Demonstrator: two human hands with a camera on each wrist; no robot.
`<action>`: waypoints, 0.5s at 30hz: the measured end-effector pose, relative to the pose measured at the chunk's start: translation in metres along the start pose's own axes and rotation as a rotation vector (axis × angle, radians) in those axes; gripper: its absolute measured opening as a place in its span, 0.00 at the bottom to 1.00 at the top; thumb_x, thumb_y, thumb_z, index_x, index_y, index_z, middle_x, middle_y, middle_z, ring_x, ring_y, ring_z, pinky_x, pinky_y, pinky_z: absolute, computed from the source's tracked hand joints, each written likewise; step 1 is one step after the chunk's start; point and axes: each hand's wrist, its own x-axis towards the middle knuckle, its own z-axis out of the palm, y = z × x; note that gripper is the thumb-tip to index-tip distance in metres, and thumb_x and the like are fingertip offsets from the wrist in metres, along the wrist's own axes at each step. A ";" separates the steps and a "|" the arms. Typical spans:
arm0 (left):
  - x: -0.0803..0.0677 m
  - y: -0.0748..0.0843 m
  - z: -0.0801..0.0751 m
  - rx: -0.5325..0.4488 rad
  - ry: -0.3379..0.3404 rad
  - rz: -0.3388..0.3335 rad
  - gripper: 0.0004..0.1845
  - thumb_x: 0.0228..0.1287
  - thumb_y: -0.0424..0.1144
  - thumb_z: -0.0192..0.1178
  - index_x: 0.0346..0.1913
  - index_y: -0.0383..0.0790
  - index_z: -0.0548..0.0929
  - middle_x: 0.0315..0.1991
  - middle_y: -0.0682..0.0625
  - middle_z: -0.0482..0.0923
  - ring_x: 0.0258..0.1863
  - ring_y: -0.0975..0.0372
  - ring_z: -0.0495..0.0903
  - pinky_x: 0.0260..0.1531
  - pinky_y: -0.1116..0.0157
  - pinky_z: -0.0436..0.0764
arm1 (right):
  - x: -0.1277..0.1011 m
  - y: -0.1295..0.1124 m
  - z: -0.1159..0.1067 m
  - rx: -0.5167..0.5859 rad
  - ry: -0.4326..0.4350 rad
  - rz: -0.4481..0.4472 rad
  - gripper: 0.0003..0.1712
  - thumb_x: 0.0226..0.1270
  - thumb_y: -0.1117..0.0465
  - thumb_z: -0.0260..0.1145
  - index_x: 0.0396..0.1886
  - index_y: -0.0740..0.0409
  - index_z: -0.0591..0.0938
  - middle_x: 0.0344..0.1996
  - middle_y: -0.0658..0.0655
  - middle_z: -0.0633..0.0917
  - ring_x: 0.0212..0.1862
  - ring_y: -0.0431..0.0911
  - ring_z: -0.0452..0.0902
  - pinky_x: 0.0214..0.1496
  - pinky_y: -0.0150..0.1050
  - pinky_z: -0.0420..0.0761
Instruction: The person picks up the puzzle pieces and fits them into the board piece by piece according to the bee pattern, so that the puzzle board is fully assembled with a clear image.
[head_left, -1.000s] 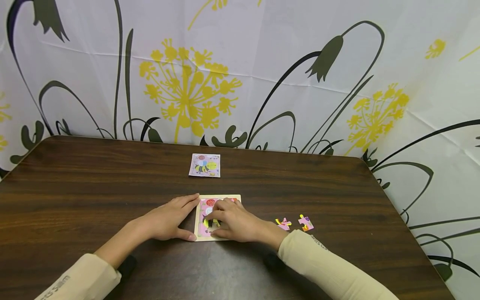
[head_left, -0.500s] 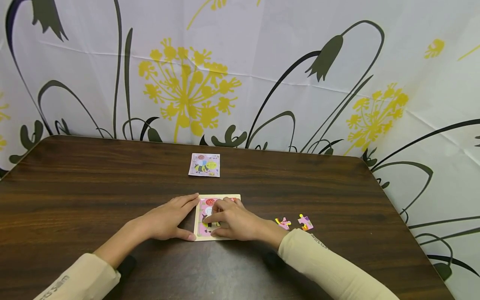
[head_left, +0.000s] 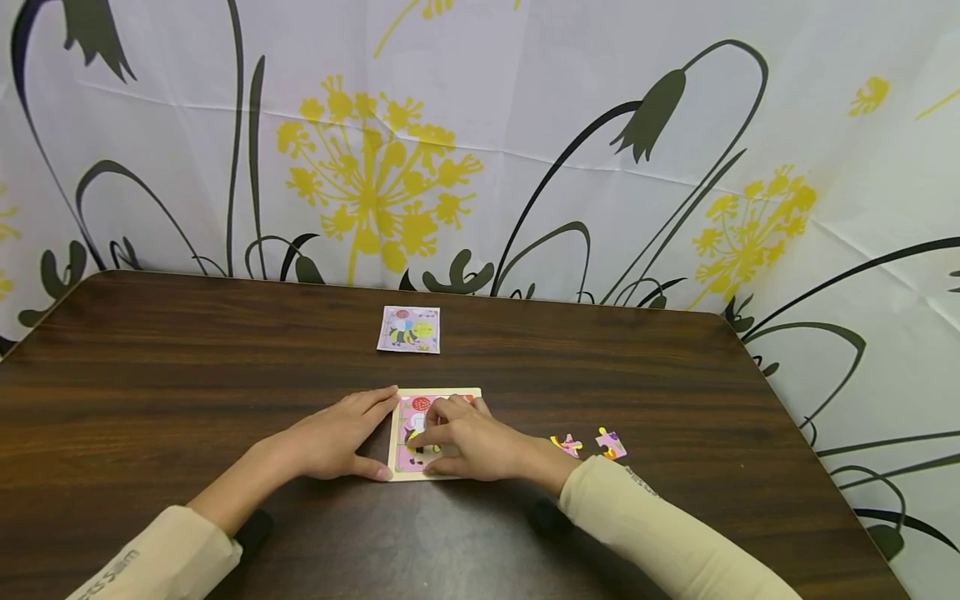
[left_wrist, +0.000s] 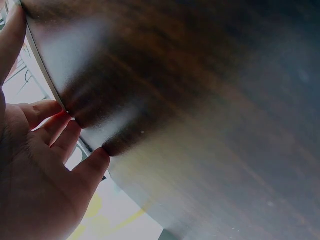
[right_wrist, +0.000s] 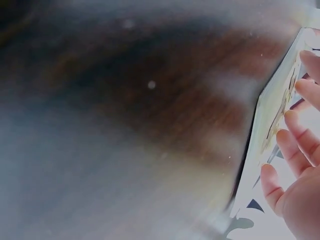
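Note:
A small square jigsaw puzzle board (head_left: 438,392) with a pale frame and a pink bee picture lies on the table. Along its left side, my left hand (head_left: 337,437) touches the frame with fingers and thumb spread; the left wrist view has this hand (left_wrist: 40,170) at the board's edge. Over the right half, my right hand (head_left: 476,442) rests its fingertips on the picture, index finger bent, covering part of the bee. In the right wrist view the fingers (right_wrist: 297,127) stand spread against the board, with no piece showing between them.
Two loose jigsaw pieces, one pink and yellow (head_left: 567,447) and one with purple and orange (head_left: 611,443), lie right of the right hand. A square bee picture card (head_left: 408,331) lies farther back on the dark wooden table (head_left: 225,358). A flower-patterned cloth (head_left: 525,167) hangs behind.
The right index finger has shifted slightly left and down on the board, and a little less yellow of the bee shows. The left hand, loose pieces and card stay in place.

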 end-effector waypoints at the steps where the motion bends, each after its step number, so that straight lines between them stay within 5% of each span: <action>1: 0.000 0.000 0.000 0.000 0.000 0.000 0.48 0.51 0.57 0.64 0.66 0.28 0.58 0.67 0.37 0.52 0.64 0.42 0.54 0.56 0.44 0.60 | 0.000 0.000 0.000 0.002 -0.003 0.003 0.18 0.57 0.50 0.67 0.49 0.44 0.82 0.37 0.44 0.71 0.43 0.38 0.64 0.43 0.36 0.59; 15: 0.001 0.002 -0.001 -0.005 -0.018 -0.029 0.48 0.50 0.57 0.64 0.67 0.29 0.58 0.68 0.37 0.51 0.64 0.43 0.53 0.57 0.44 0.59 | -0.019 0.014 -0.013 0.168 0.041 0.000 0.18 0.59 0.56 0.66 0.49 0.54 0.81 0.44 0.50 0.77 0.49 0.41 0.67 0.44 0.35 0.62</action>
